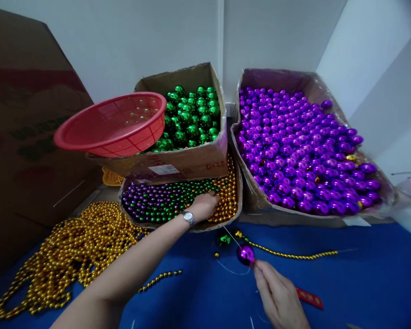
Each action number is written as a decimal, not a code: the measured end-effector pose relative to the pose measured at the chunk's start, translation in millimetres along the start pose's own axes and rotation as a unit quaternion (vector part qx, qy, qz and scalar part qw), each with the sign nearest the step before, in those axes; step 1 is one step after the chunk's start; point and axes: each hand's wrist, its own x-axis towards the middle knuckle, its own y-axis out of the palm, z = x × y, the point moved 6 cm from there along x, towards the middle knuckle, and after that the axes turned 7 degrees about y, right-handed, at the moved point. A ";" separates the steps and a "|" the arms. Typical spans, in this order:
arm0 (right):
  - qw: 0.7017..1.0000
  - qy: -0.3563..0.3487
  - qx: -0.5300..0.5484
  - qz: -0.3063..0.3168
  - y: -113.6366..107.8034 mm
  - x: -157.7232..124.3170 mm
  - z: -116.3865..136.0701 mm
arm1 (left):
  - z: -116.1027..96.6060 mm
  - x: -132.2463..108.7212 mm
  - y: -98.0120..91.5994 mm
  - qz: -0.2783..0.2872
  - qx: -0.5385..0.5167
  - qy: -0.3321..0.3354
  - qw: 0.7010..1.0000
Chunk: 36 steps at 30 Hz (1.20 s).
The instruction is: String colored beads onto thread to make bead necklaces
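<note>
My right hand [280,292] pinches the lower end of a shiny purple ball [245,254] between thumb and fingers. A thin pale needle or wire [231,236] sticks out of the ball toward the bead box, and a loose clear thread [233,271] curves beside it. My left hand [205,206], with a watch [188,218] on the wrist, reaches into the box of small beads [171,201], at the border of the green and gold ones. Its fingers are curled down and their tips are hidden. Beyond the purple ball lie a green ball [223,238] and a gold bead string [291,255].
Large green balls fill a cardboard box [192,165] at the back, with a red plastic basket [123,141] resting on it. Purple balls [294,151] fill another box at right. Gold bead strands [89,242] heap on the blue table [198,301] at left, beside a tall carton [27,173].
</note>
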 end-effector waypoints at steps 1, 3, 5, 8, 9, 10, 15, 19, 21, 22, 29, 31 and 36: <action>1.000 -0.001 -0.001 -0.003 -1.1 0.3 -0.4 | -4.7 -3.5 -5.6 -0.015 -0.032 0.002 0.999; 1.000 -0.004 -0.008 -0.020 -4.7 1.2 -1.3 | -15.7 -13.7 -15.6 -0.038 -0.092 0.009 0.995; 0.999 -0.004 -0.018 -0.039 -8.4 2.7 -2.0 | -25.9 -27.1 -21.7 -0.054 -0.193 0.010 0.980; 0.999 -0.001 -0.027 -0.040 -8.9 5.8 -1.2 | -33.4 -48.0 -19.9 -0.079 -0.478 -0.035 0.874; 0.999 0.000 -0.027 -0.034 -7.7 6.8 -0.6 | -34.7 -54.0 -16.9 -0.087 -0.566 -0.058 0.817; 0.999 0.001 -0.026 -0.027 -6.4 7.4 0.1 | -36.0 -59.1 -13.7 -0.094 -0.629 -0.079 0.768; 0.999 0.003 -0.031 -0.011 -2.7 6.7 2.4 | -43.0 -71.5 -5.8 -0.105 -0.698 -0.115 0.699; 0.999 -0.008 -0.044 -0.008 -3.2 6.2 4.3 | -46.4 -74.0 -4.0 -0.100 -0.696 -0.112 0.703; 0.998 -0.014 -0.055 -0.012 -3.3 6.2 4.4 | -47.5 -74.9 -4.2 -0.102 -0.690 -0.108 0.709; 0.998 -0.016 -0.061 -0.015 -3.0 6.1 3.9 | -48.3 -75.6 -4.7 -0.106 -0.684 -0.103 0.714; 0.995 -0.055 -0.068 -0.048 2.7 3.2 0.1 | -67.3 -87.4 -5.7 -0.123 -0.582 -0.067 0.801; 0.998 -0.041 -0.040 -0.039 3.0 3.9 -0.9 | -73.5 -89.9 -2.8 -0.090 -0.582 -0.061 0.806; 1.000 -0.001 -0.008 -0.029 -1.6 4.2 -1.6 | -44.9 -85.6 -25.5 -0.136 -0.482 -0.057 0.863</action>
